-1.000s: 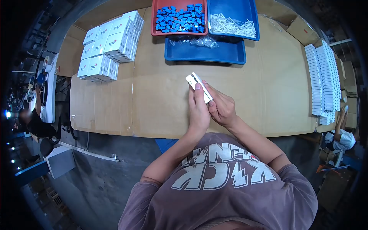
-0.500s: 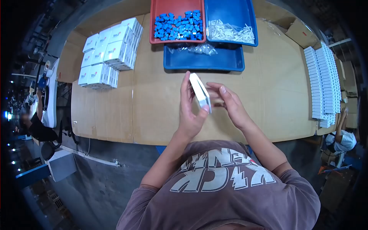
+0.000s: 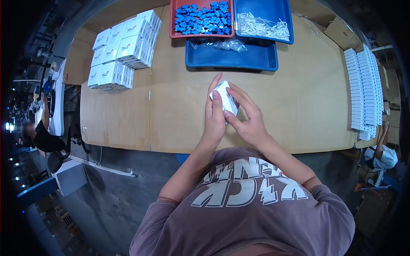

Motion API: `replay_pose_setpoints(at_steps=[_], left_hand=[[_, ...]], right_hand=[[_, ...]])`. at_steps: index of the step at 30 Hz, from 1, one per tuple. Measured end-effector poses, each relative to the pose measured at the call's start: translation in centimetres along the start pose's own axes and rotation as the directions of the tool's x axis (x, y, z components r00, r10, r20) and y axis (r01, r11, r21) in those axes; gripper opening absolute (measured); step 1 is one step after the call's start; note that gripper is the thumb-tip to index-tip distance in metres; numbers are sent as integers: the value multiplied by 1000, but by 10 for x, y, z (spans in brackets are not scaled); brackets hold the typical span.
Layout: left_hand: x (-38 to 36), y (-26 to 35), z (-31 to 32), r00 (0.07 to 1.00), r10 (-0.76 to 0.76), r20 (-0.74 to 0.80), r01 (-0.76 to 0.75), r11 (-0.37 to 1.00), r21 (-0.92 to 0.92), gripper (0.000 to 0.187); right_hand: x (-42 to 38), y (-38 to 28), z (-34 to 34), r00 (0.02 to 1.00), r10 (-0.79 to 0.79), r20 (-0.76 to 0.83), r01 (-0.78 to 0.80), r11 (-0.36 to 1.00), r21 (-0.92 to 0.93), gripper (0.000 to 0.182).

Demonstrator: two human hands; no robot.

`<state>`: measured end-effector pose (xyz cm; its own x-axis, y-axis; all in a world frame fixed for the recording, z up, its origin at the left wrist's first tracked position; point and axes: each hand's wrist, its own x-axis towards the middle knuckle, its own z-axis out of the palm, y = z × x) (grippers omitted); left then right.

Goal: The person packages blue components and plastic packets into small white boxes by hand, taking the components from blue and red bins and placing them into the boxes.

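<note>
A small white box (image 3: 225, 96) with a red mark is held between both hands, over the cardboard-covered table in front of my body. My left hand (image 3: 215, 112) grips it from the left, with the thumb across its near face. On the right side, my right hand (image 3: 248, 116) closes on the same box, fingers at its upper edge and thumb at its lower end. Beyond the hands lies a blue tray (image 3: 230, 62) with clear plastic bags in it.
Stacked white boxes (image 3: 112, 53) stand at the left, and long rows of white boxes (image 3: 363, 89) at the right. A red tray (image 3: 171, 21) holds blue parts; another blue tray (image 3: 291, 25) holds white pieces. One person (image 3: 42, 136) is at far left, another (image 3: 385, 155) at far right.
My right hand has come in from beside the box and now grips it. The box has turned to show its marked face, and its gap no longer shows. The view has shifted slightly.
</note>
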<state>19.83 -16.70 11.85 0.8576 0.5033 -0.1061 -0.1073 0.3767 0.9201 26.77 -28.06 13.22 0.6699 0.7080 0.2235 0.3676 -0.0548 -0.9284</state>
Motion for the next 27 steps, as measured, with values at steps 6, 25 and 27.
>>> replay_pose_setpoints(at_steps=[6,25,27], left_hand=[[-2,-11,10,973,141,-180,-167,976,-137,68],[0,-21,8,956,283,-83,-278,958,64,79],[1,-22,4,954,296,-54,-287,949,127,83]], right_hand=[[-2,1,3,978,-209,7,203,943,-263,56],[-7,12,4,942,-328,-67,313,934,-171,47],[-6,11,2,949,-310,-54,301,945,-130,46]])
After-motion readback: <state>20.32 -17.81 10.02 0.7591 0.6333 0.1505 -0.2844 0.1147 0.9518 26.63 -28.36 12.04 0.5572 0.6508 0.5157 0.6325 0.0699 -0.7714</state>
